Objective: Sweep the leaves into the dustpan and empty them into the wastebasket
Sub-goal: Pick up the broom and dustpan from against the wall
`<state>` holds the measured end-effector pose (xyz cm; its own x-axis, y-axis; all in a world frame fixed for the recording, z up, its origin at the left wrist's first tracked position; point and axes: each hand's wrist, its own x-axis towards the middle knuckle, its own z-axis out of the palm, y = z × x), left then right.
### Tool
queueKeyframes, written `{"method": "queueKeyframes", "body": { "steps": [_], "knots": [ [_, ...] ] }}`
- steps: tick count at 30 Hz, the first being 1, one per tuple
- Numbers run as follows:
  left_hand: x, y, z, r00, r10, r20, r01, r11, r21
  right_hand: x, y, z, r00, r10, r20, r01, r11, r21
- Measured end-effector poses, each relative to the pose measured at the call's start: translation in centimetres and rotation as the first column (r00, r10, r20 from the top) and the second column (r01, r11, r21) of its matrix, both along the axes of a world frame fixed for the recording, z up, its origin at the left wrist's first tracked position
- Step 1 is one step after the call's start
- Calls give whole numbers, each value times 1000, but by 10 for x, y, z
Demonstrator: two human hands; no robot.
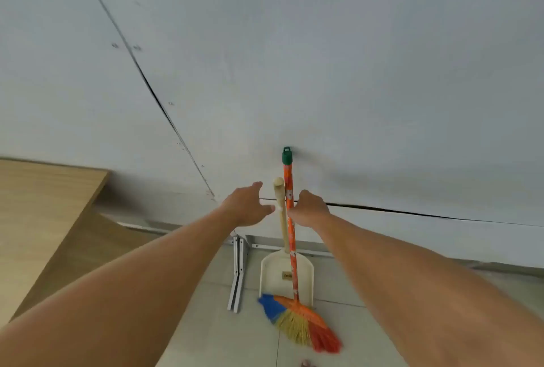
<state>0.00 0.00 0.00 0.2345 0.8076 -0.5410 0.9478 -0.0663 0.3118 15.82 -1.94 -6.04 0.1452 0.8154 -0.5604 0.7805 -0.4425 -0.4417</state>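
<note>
Leaning on the wall at twelve o'clock, broom (290, 219) and dustpan (286, 274), left hand (248, 204) spread open, right hand (310, 209) curled beside, unclamped; risk of toppling if nudged.

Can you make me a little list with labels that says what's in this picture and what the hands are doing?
place: by a white wall, tiled floor
broom: orange handle, green cap, leaning on wall; blue, yellow, red bristles on floor
dustpan: cream, upright behind broom, handle up
left hand: open, reaching to dustpan handle
right hand: at broom handle, grip unclear
wooden board: left side
leaves: none in view
wastebasket: not in view
</note>
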Motion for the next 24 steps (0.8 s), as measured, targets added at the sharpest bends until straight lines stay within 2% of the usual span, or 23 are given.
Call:
{"method": "queueKeyframes", "body": {
  "steps": [3, 11, 15, 18, 21, 22, 24],
  "knots": [
    [15, 18, -15, 993, 58, 105, -55, 998, -27, 4, 12, -19, 1000, 29, -1, -29, 999, 20],
    [39, 41, -20, 977, 112, 183, -105, 993, -46, 22, 14, -34, 977, 78, -197, -94, 993, -72],
    [47, 51, -14, 965, 179, 192, -143, 972, -187, 21, 17, -31, 927, 8, -376, -54, 992, -114],
    [51, 59, -12, 967, 221, 123, -153, 897, -415, 19, 16, -27, 881, -59, -470, -14, 989, -149],
    [53, 68, -6, 948, 308, 82, -175, 719, -672, 24, 6, -29, 818, -218, -532, 131, 972, -196],
    [55, 70, -6, 940, 334, 67, -183, 662, -727, 28, 0, -29, 781, -291, -553, 194, 954, -229],
    [62, 71, -4, 942, 332, 41, -181, 609, -772, 37, -12, -28, 652, -453, -608, 317, 892, -323]
  ]
}}
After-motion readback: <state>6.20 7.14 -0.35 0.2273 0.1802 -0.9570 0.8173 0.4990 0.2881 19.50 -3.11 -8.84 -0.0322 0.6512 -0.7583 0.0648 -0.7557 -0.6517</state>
